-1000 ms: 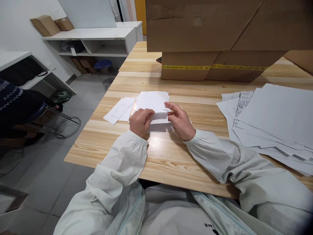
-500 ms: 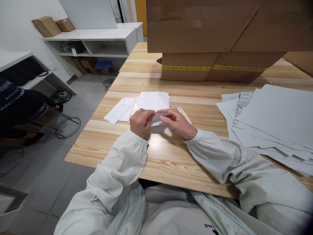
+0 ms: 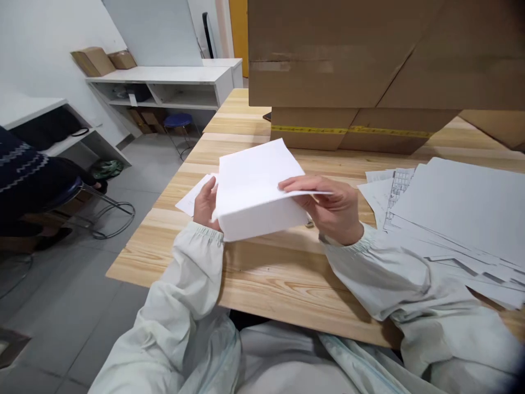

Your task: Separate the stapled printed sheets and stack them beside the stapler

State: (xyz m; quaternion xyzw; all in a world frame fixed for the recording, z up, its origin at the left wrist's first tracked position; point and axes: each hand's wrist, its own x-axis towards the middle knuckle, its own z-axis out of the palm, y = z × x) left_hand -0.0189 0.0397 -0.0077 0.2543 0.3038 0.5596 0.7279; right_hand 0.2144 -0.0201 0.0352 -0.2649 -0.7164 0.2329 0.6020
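Now that bent white paper [image 3: 258, 172] is lifted near the left edge of the pale wooden tabletop [image 3: 266, 295], left hand [image 3: 204, 203] and right hand [image 3: 333, 210] clamp it, working midair.

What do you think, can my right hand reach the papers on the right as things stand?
Probably yes: the papers lie just right of your right hand, with nothing standing between. That hand holds white paper, though, so it would likely need freeing first.
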